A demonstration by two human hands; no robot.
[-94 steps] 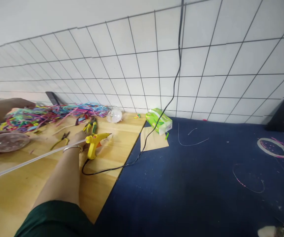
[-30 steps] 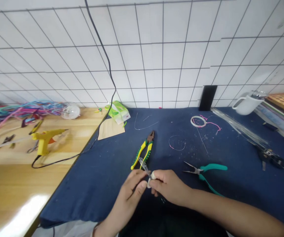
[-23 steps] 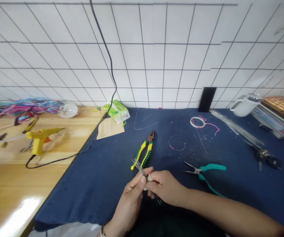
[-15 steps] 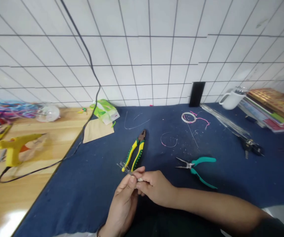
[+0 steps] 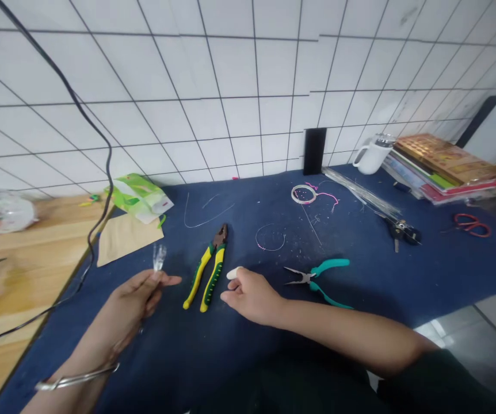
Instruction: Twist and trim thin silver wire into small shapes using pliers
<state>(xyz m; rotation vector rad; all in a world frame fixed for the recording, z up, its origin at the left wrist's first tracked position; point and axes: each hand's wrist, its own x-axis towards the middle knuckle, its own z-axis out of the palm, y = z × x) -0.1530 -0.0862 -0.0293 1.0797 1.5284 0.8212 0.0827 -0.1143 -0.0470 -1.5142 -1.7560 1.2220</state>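
Pinching a clear, slender bundle (image 5: 159,257) near the blue surface's (image 5: 174,339) left edge, left hand (image 5: 144,287) needs gentle pressure; right hand (image 5: 250,293), half-open, appears empty

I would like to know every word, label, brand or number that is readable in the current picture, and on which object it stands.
No word, label, brand or number can be read.
Green packet: any print is too blurred.
Stack of books: any print is too blurred.
Clear bundle in the left hand: no lettering visible.
Yellow-green pliers: none legible.
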